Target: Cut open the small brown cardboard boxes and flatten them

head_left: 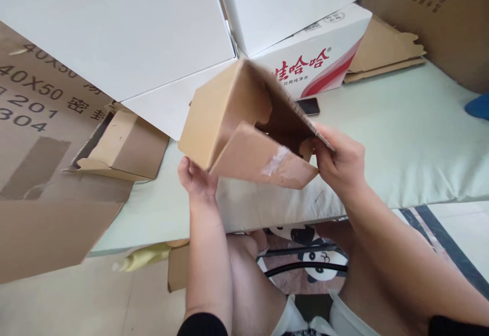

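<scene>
I hold a small brown cardboard box (233,117) in the air above the pale green pad (412,137), its open end turned toward me with the flaps loose. One flap carries a strip of torn clear tape. My left hand (194,178) supports the box from below at its lower left corner, fingers hidden behind the cardboard. My right hand (340,160) grips the right flap edge, fingers curled around it. A dark phone (308,106) lies on the pad just behind the box.
Large white cartons (126,35) are stacked at the back, with a white carton printed in red (317,66). Flattened brown cardboard (42,183) covers the left; another small open box (122,147) sits there. More cardboard (385,50) lies far right. A blue object (477,105) shows at the right edge.
</scene>
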Demonstrator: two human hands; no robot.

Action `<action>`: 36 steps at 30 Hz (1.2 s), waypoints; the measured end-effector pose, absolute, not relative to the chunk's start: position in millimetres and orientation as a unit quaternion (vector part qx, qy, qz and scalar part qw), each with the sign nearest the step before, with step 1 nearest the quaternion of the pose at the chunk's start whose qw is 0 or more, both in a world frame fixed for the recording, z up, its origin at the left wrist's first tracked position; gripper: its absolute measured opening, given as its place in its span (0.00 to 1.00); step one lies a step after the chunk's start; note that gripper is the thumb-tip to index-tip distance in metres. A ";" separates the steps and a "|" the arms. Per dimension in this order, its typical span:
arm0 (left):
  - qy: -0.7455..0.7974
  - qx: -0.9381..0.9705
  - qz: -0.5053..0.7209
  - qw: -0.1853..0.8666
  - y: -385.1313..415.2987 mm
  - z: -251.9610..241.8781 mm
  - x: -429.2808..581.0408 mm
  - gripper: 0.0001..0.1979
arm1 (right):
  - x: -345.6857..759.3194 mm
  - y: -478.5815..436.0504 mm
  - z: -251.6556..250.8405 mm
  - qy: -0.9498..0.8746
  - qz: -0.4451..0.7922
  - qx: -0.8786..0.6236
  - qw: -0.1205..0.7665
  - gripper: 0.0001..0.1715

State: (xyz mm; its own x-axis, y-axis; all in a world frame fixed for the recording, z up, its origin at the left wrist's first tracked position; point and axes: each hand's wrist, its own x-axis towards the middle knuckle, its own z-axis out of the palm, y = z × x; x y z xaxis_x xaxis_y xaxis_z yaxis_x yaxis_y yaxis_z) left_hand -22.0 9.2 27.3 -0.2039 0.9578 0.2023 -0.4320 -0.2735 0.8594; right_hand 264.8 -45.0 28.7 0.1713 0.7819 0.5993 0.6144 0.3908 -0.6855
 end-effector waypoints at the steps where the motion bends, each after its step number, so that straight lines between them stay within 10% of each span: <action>1: 0.349 0.379 0.711 0.478 7.4 30.8 -24.7 0.20 | 266.3 -44.8 28.0 -0.650 0.068 -0.536 0.533 0.23; 13: 0.394 0.651 0.447 0.470 -16.0 39.9 -38.3 0.46 | 262.9 -39.2 16.9 -0.677 0.038 -0.489 0.548 0.23; 18: 0.399 0.701 0.407 0.428 -12.8 29.6 -31.8 0.61 | 255.1 -38.3 3.7 -0.602 0.154 -0.540 0.568 0.44; 26: 0.478 0.560 0.595 0.322 -10.1 18.0 20.6 0.28 | 239.1 -32.3 -22.6 -0.549 0.256 -0.659 0.446 0.59; 36: 0.407 0.715 0.392 0.412 -10.7 22.0 -15.9 0.40 | 252.4 -31.6 -15.9 -0.575 0.163 -0.640 0.483 0.41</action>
